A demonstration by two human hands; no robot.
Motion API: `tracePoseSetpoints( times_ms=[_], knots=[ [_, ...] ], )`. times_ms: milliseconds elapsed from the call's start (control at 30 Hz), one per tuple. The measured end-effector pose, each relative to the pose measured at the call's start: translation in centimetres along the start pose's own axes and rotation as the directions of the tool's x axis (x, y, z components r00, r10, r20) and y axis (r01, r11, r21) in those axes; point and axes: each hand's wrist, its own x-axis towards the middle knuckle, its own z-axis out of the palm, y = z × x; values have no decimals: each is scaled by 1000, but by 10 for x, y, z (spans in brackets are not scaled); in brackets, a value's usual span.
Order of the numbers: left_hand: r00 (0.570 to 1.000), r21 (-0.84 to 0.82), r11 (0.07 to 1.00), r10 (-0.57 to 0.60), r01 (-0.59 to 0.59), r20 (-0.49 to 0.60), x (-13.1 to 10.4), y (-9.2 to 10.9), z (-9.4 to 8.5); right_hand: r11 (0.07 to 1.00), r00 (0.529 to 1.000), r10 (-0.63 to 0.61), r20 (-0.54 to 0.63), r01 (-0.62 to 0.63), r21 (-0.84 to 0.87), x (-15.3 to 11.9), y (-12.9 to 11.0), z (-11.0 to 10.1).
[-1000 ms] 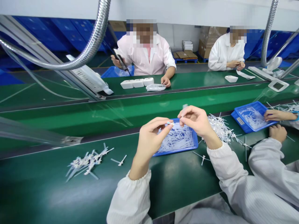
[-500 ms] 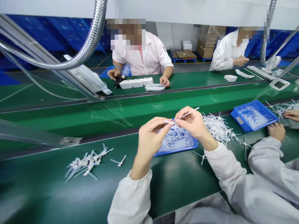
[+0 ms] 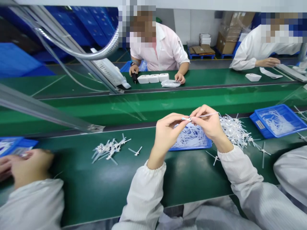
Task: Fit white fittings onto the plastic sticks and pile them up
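– Two hands of yours up front, both pinched nearly closed, tips meeting or almost: L hand [image 3: 166,131] has a small white piece [image 3: 185,119] w/ a light-blue end; R hand [image 3: 211,124] grips a thin strip [image 3: 211,114], free end poking out R.

– What's around you?

– Co-worker's hands [image 3: 30,167] far L, blurred. Next, a small pile of strips [image 3: 109,150] L of you, plus a single pc. [image 3: 136,152] beside it. Blue tray [image 3: 192,148] w/ loose strips sits just past your hands, which partly block it; bigger pile [image 3: 233,129] to its R.

– Any labels near you?

– One: white label [image 3: 260,124] on the R-hand tray [image 3: 254,116], too small to read.

– In your way, further out?

– Slanted metal bar [image 3: 48,107] at L, then a green divider [image 3: 144,107]. Opp. bench: 3 white boxes [image 3: 153,78], a clear bag [image 3: 170,83], a person [image 3: 165,51] in pale pink. Cardboard cartons [image 3: 226,41] behind, approx. centre-R.
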Motion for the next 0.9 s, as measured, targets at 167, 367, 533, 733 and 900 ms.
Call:
tracePoseSetpoints(
  times_ms=[167,367,533,733,900],
  knots=[
    [999,43,998,54,-54,-2,3,3,-2,999,999,27,-27,-26,34,-1,4,1],
    [991,87,987,133,-136,32,5,1,-4,1000,999,4,-35,-5,-27,-3,6,0],
    [997,29,997,67,-68,36,4,0,-2,998,999,-22,27,23,-60,-1,-2,-5],
    [998,-28,999,27,-26,50,4,4,1,996,997,-5,82,12,-84,1,-11,-11],
    [997,-30,998,58,-57,41,4,3,-1,986,996,-62,69,72,-153,0,-11,-9]
  ],
)
